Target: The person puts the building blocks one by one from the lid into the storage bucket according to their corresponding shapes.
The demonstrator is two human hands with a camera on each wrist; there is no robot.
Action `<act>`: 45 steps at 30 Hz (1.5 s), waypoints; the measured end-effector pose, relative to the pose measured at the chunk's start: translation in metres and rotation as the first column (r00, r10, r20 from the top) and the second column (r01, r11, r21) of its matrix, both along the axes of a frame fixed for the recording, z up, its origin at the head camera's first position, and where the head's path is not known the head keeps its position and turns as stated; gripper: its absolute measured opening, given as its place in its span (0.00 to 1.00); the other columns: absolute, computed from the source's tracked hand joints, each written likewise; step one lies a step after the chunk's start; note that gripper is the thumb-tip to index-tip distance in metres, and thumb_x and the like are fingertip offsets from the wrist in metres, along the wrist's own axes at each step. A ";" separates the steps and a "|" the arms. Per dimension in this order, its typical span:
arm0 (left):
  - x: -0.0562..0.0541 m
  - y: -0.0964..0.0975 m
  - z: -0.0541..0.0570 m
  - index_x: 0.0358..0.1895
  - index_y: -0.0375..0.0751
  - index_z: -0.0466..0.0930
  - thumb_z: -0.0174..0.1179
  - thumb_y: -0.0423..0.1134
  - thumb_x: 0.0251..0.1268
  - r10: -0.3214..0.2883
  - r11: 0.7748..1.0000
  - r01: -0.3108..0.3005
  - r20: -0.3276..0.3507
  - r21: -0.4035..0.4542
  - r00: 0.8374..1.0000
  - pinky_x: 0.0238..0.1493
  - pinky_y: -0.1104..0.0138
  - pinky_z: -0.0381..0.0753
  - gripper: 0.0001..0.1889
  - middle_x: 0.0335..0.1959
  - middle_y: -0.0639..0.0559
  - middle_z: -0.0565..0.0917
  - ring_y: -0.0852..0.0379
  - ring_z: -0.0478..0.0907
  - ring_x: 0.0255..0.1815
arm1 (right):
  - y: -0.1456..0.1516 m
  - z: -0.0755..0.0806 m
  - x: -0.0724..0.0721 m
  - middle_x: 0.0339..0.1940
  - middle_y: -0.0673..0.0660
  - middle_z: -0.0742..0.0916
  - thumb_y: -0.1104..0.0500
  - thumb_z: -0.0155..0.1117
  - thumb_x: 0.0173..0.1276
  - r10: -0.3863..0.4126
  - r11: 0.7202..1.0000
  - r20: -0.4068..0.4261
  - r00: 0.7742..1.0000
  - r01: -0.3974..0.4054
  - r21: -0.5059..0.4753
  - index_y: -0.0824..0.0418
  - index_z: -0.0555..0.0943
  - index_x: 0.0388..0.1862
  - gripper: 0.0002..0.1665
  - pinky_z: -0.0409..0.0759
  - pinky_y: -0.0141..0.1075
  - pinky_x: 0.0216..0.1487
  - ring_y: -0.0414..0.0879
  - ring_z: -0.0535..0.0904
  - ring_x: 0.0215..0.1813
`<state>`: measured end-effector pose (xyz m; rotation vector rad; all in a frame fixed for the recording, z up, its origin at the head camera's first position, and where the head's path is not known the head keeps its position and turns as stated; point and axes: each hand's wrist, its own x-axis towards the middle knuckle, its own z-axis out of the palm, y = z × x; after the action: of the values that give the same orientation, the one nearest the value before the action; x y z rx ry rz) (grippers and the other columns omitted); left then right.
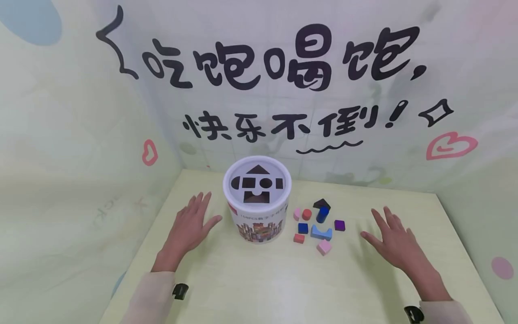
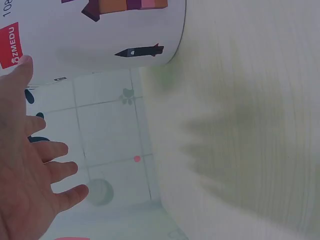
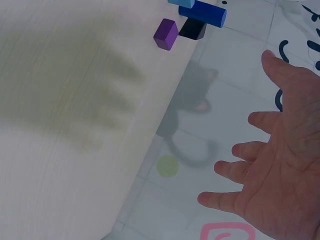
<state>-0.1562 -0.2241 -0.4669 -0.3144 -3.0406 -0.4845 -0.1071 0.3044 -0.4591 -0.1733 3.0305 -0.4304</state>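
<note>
A white bucket stands upright on the table, its lid pierced by several shaped holes. My left hand hovers left of it with fingers spread, holding nothing. To the bucket's right lies a loose group of blocks: a blue cylinder, a black triangle, a light blue arched block, a purple block, a dark blue block, red pieces and pink pieces. Right of the group, my right hand is held above the table, fingers spread and nothing in it.
The pale wooden table meets a printed cloth backdrop at the back and both sides. Black lettering and pink hearts mark the cloth. A dark band sits at the left cuff and another at the right cuff.
</note>
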 end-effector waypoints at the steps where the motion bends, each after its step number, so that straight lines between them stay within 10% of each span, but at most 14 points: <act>1: -0.001 0.001 0.000 0.78 0.43 0.48 0.41 0.68 0.70 0.003 1.000 -0.003 -0.002 0.028 1.000 0.69 0.34 0.57 0.44 0.77 0.35 0.53 0.34 0.48 0.76 | -0.001 0.000 -0.001 0.75 0.77 0.54 0.33 0.50 0.71 0.001 1.000 -0.001 1.000 -0.001 -0.002 0.67 0.54 0.76 0.50 0.54 0.79 0.59 0.77 0.53 0.70; 13: -0.006 0.020 0.010 0.79 0.46 0.47 0.40 0.61 0.75 0.022 0.927 -0.018 -0.008 0.376 1.000 0.73 0.42 0.58 0.37 0.77 0.43 0.58 0.40 0.55 0.76 | -0.023 0.003 -0.012 0.73 0.78 0.57 0.34 0.52 0.71 0.017 0.999 0.011 1.000 -0.016 -0.042 0.69 0.57 0.75 0.50 0.63 0.73 0.60 0.77 0.55 0.70; 21: -0.010 0.035 0.022 0.77 0.46 0.53 0.44 0.53 0.77 0.007 0.789 0.036 -0.067 0.613 0.998 0.68 0.48 0.69 0.31 0.72 0.44 0.66 0.44 0.64 0.72 | -0.037 -0.003 -0.018 0.74 0.77 0.57 0.34 0.53 0.70 0.010 0.996 0.081 0.997 -0.003 -0.091 0.68 0.56 0.76 0.50 0.64 0.71 0.62 0.75 0.54 0.71; 29: -0.016 0.047 0.032 0.78 0.52 0.51 0.45 0.56 0.76 -0.011 0.660 -0.016 0.031 0.751 0.999 0.73 0.51 0.64 0.32 0.73 0.46 0.66 0.49 0.61 0.74 | -0.047 -0.010 -0.026 0.71 0.76 0.65 0.34 0.52 0.70 0.005 0.994 0.124 0.992 0.008 -0.106 0.69 0.56 0.76 0.50 0.66 0.68 0.64 0.73 0.61 0.69; 45: -0.029 0.064 0.048 0.75 0.46 0.59 0.52 0.55 0.72 0.012 0.590 -0.115 0.133 0.799 0.991 0.62 0.53 0.78 0.33 0.72 0.44 0.67 0.45 0.69 0.68 | -0.049 -0.020 -0.026 0.36 0.65 0.87 0.36 0.55 0.71 -0.055 0.989 0.156 0.986 0.076 -0.128 0.71 0.62 0.71 0.46 0.82 0.56 0.40 0.58 0.83 0.38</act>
<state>-0.1850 -0.1603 -0.4186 -0.1116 -2.5130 -1.8263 -0.1330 0.2559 -0.4790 -0.0456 2.8647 -0.6231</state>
